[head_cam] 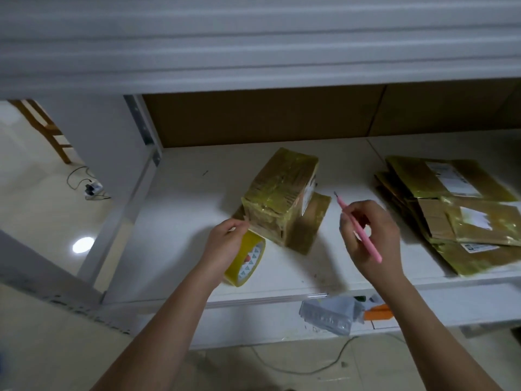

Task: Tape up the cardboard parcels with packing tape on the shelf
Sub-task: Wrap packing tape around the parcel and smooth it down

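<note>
A cardboard parcel (279, 196) wrapped in yellowish packing tape stands on the white shelf (180, 221), on top of a flat cardboard piece (317, 218). My left hand (228, 244) grips a roll of yellow packing tape (248, 261) just left of the parcel's near corner, its fingers pinching the tape end by the box. My right hand (369, 235) is to the right of the parcel and holds a thin pink cutter (361, 230), blade tip pointing up and away.
A stack of flat taped parcels with white labels (454, 210) lies at the right of the shelf. A lower shelf holds a grey plastic bag (329, 311) and an orange object (377, 311). Left of the shelf post, floor with a cable and plug (90, 187).
</note>
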Available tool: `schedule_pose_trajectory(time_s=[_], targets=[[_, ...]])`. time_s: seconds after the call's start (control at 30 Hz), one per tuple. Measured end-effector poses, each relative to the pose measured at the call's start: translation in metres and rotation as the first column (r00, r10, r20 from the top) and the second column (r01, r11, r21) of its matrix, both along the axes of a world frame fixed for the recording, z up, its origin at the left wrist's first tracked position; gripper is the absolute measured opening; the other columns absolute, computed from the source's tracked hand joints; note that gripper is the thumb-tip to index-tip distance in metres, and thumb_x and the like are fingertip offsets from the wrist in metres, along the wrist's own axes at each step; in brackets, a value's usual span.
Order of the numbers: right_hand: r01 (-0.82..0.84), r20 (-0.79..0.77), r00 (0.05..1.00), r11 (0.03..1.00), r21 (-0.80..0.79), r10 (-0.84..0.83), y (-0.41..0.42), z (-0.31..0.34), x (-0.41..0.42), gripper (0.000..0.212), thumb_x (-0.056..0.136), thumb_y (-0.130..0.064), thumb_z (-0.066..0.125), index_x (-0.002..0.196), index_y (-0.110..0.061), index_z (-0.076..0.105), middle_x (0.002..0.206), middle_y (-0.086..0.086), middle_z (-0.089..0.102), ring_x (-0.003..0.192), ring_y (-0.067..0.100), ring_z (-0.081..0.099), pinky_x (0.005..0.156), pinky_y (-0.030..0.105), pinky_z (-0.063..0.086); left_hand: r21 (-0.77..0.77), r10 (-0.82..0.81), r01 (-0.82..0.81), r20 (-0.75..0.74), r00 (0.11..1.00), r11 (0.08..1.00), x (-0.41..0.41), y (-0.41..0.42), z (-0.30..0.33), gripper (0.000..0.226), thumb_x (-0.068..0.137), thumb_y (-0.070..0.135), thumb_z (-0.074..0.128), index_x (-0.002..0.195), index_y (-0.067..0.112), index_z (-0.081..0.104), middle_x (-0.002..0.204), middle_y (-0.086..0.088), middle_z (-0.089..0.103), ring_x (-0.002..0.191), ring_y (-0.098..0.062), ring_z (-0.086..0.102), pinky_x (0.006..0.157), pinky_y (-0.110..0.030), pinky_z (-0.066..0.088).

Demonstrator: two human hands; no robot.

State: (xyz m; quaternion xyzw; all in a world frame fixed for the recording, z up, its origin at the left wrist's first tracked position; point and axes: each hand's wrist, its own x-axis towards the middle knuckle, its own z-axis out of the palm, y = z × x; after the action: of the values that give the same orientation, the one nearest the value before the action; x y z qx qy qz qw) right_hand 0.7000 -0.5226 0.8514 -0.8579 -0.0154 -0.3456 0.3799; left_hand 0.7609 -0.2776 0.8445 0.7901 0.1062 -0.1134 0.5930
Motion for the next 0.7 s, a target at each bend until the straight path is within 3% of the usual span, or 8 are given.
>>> schedule_pose_trajectory(time_s=[0.1,0.27,0.37,0.5,0.63,0.7], targets=[[-0.195,0.091,0.978,0.977,0.082,0.188,0.036,0.015,0.002,0.017,0.087,-0.016,0.057,0.101,-0.009,0.062,0.085,-0.006,0.062,0.073,0.004,0.058,0.066,0.011,0.042,-0.060,-0.008,0.007,-0.015,1.000,0.998,-0.001,0.006,-0.001,0.011,0.095,0.026,0.058,0.097,0.023,0.068,0.102,-0.009,0.068,0.074,-0.022,0.067,0.057,-0.025,0.054],[-0.428,0.059,0.902,0.904,-0.022,0.428,0.069,0.015,0.020,0.013,0.084,-0.005,0.069,0.096,-0.003,0.072,0.082,-0.001,0.067,0.072,0.003,0.058,0.068,0.012,0.043,-0.073,-0.029,0.030,0.016,0.999,0.997,-0.003,0.009,-0.002,0.004,0.093,0.022,0.062,0.090,0.022,0.065,0.099,-0.008,0.070,0.087,-0.027,0.068,0.069,-0.030,0.052],[-0.469,-0.037,0.883,0.882,-0.037,0.468,0.071,0.006,0.028,0.008,0.079,-0.003,0.069,0.086,-0.005,0.072,0.074,-0.003,0.065,0.065,0.004,0.057,0.063,0.009,0.040,-0.103,-0.018,0.021,0.022,1.000,0.995,-0.005,0.010,-0.003,0.004,0.091,0.020,0.064,0.088,0.022,0.063,0.096,-0.006,0.071,0.085,-0.026,0.069,0.066,-0.028,0.052],[-0.483,-0.104,0.873,0.874,-0.057,0.476,0.070,0.006,0.032,0.010,0.080,-0.014,0.064,0.083,-0.007,0.071,0.070,-0.001,0.064,0.062,0.009,0.058,0.056,0.018,0.045,-0.121,-0.021,0.026,0.039,0.999,0.992,-0.004,0.011,-0.003,0.008,0.091,0.019,0.065,0.085,0.023,0.060,0.092,-0.009,0.071,0.081,-0.028,0.069,0.065,-0.029,0.053],[-0.507,-0.100,0.860,0.859,-0.068,0.500,0.072,0.009,0.032,0.012,0.081,-0.016,0.064,0.086,-0.008,0.073,0.073,-0.002,0.066,0.064,0.008,0.060,0.059,0.019,0.048,-0.112,-0.012,0.016,0.038,0.999,0.994,-0.003,0.009,-0.002,0.008,0.092,0.019,0.064,0.086,0.021,0.059,0.084,-0.006,0.070,0.072,-0.022,0.068,0.059,-0.025,0.050],[-0.514,-0.136,0.855,0.854,-0.081,0.501,0.073,0.010,0.032,0.015,0.082,-0.020,0.062,0.083,-0.010,0.072,0.072,-0.002,0.066,0.063,0.009,0.060,0.068,0.025,0.053,-0.110,-0.014,0.017,0.022,1.000,0.994,-0.002,0.009,-0.002,0.006,0.092,0.020,0.064,0.089,0.020,0.060,0.085,-0.006,0.070,0.072,-0.021,0.067,0.058,-0.024,0.049]])
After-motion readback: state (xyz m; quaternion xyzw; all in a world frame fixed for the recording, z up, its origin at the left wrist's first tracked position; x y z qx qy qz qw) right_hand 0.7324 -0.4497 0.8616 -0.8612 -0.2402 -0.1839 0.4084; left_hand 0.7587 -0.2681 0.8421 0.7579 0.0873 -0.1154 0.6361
